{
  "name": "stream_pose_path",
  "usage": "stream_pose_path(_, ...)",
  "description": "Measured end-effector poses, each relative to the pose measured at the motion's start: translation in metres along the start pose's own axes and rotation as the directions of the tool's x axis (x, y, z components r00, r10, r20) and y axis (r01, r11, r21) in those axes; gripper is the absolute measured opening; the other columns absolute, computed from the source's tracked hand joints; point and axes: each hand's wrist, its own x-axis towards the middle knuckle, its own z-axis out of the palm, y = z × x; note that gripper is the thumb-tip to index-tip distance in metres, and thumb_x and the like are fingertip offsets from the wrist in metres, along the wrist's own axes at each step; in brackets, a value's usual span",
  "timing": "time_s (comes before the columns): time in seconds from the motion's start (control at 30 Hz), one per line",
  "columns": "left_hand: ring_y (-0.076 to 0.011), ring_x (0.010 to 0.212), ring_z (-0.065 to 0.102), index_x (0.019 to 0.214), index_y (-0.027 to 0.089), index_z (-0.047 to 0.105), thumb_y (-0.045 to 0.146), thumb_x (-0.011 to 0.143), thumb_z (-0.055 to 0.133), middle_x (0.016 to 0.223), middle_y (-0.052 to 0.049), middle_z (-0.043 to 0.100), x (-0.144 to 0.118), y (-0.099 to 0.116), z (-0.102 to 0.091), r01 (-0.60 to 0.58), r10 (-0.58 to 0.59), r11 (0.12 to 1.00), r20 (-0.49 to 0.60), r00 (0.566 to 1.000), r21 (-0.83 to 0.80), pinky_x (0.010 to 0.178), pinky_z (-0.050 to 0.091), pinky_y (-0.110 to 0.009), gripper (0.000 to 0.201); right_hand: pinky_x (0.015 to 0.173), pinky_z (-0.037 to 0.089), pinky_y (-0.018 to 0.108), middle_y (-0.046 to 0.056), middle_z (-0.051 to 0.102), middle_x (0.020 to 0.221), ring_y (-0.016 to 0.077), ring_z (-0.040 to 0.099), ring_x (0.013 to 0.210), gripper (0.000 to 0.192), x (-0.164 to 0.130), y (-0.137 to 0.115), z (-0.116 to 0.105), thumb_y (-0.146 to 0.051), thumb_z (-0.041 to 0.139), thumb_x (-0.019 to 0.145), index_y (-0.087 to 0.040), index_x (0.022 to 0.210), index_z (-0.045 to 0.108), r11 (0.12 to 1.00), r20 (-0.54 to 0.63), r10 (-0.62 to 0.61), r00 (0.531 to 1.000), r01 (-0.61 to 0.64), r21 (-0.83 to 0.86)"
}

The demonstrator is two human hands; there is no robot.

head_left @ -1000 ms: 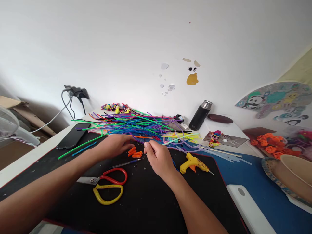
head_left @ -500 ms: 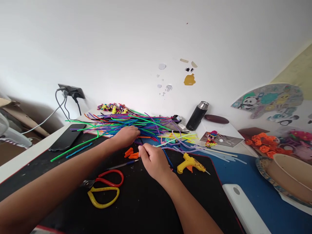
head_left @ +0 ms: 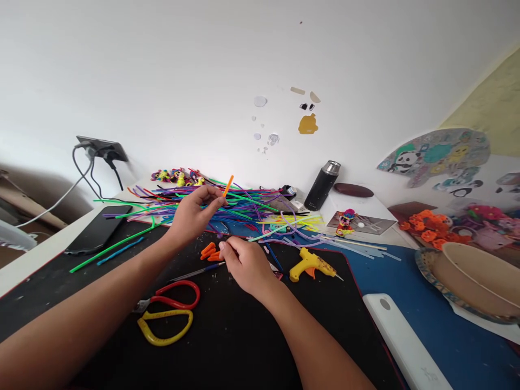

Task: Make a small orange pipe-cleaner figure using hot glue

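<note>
An orange pipe cleaner (head_left: 228, 186) stands up from the pinched fingers of my left hand (head_left: 199, 212), raised over a heap of mixed-colour pipe cleaners (head_left: 252, 203). My right hand (head_left: 246, 265) is closed above the black mat, thumb against fingers; whatever it grips is hidden. Just left of its thumb lie several short folded orange pieces (head_left: 208, 251). A pen (head_left: 197, 272) rests below them. Scissors (head_left: 166, 314) with one red and one yellow handle lie nearer me on the left. To the right of my right hand is a yellow glue gun (head_left: 312, 265).
A black phone (head_left: 99, 230) lies at the left, near green and blue pipe cleaners. At the back stand a black flask (head_left: 323, 186) and a white box (head_left: 361, 206) with a small pipe-cleaner figure (head_left: 345, 222) in front. A bowl (head_left: 479, 276) and white device (head_left: 406, 341) are at the right.
My left hand has lifted from the heap, and an orange pipe cleaner now shows in its fingers. My right hand keeps its closed pose. The whole view has shifted slightly.
</note>
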Motion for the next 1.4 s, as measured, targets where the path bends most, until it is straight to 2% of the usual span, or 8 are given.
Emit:
stream_pose_path(0.27,-0.0244,0.095,0.070,0.098,0.025,0.065,0.035,0.104,0.051,0.099,-0.008,0.077,-0.041,0.009,0.015,-0.299,0.284,0.943,0.116,0.952,0.145,0.090,0.055,-0.039,0.018,0.048,0.042,0.024,-0.006,0.058,0.064,0.0122,0.056,0.044,0.035,0.006,0.012,-0.001,-0.055,0.053,0.107,-0.023,0.095,0.060,0.912,-0.044,0.162,0.986,-0.133,0.389)
stream_pose_path(0.73,-0.0210,0.089,0.069,0.099,0.021,0.069,0.019,0.105,0.058,0.093,-0.006,0.076,-0.052,-0.006,0.026,-0.436,0.430,0.899,0.104,0.897,0.035,0.082,0.052,-0.033,0.013,0.046,0.040,0.024,-0.005,0.057,0.062,0.0125,0.055,0.044,0.046,0.007,0.017,-0.004,-0.062,0.051,0.107,-0.020,0.111,0.067,0.943,-0.153,0.156,0.976,-0.101,0.317)
stream_pose_path(0.93,-0.0180,0.073,0.059,0.082,0.018,0.070,0.042,0.104,0.062,0.077,-0.003,0.067,-0.046,0.016,-0.002,-0.180,0.183,0.982,0.047,0.982,-0.057,0.070,0.045,-0.029,0.034,0.044,0.039,0.024,-0.003,0.055,0.055,0.0116,0.051,0.041,0.058,0.007,0.008,-0.012,-0.072,0.054,0.101,-0.019,0.085,0.069,0.911,-0.262,0.234,0.936,-0.117,0.396)
stream_pose_path(1.03,-0.0137,0.056,0.048,0.079,0.016,0.075,0.059,0.106,0.052,0.059,0.001,0.055,-0.048,0.024,-0.009,0.114,-0.005,0.967,0.434,0.901,-0.226,0.057,0.036,-0.027,0.055,0.042,0.035,0.023,-0.004,0.054,0.054,0.0107,0.048,0.040,0.057,0.009,0.008,-0.019,-0.073,0.059,0.098,-0.018,0.089,0.071,0.865,-0.364,0.297,0.883,-0.087,0.495)
stream_pose_path(1.13,-0.0116,0.053,0.047,0.099,0.015,0.079,0.069,0.098,0.060,0.065,0.000,0.062,-0.050,0.023,0.001,0.383,-0.060,0.851,0.659,0.750,-0.359,0.052,0.033,-0.025,0.058,0.039,0.032,0.022,-0.006,0.053,0.053,0.0099,0.045,0.039,0.055,0.012,0.012,-0.025,-0.072,0.064,0.097,-0.018,0.094,0.073,0.800,-0.438,0.359,0.824,-0.029,0.600)
stream_pose_path(1.23,-0.0091,0.051,0.047,0.101,0.015,0.076,0.068,0.090,0.075,0.076,-0.002,0.068,-0.048,0.015,0.013,0.565,-0.177,0.576,0.585,0.792,-0.591,0.049,0.032,-0.023,0.054,0.037,0.030,0.022,-0.007,0.051,0.053,0.0094,0.043,0.038,0.055,0.015,0.015,-0.027,-0.072,0.067,0.094,-0.018,0.097,0.073,0.752,-0.451,0.388,0.804,0.007,0.659)
stream_pose_path(1.3,-0.0083,0.050,0.048,0.100,0.015,0.076,0.059,0.084,0.085,0.078,-0.003,0.069,-0.044,0.010,0.015,0.561,-0.284,0.388,0.484,0.828,-0.732,0.048,0.034,-0.021,0.047,0.037,0.031,0.021,-0.007,0.051,0.053,0.0089,0.043,0.038,0.057,0.015,0.013,-0.028,-0.074,0.066,0.094,-0.017,0.096,0.073,0.744,-0.441,0.384,0.811,0.011,0.668)
stream_pose_path(1.4,-0.0084,0.052,0.051,0.106,0.012,0.079,0.043,0.081,0.092,0.074,-0.002,0.067,-0.036,0.004,0.010,0.483,-0.374,0.253,0.376,0.848,-0.838,0.047,0.039,-0.019,0.042,0.038,0.032,0.021,-0.006,0.051,0.053,0.0085,0.044,0.038,0.060,0.014,0.008,-0.027,-0.076,0.062,0.095,-0.017,0.091,0.072,0.755,-0.414,0.370,0.831,-0.009,0.656)
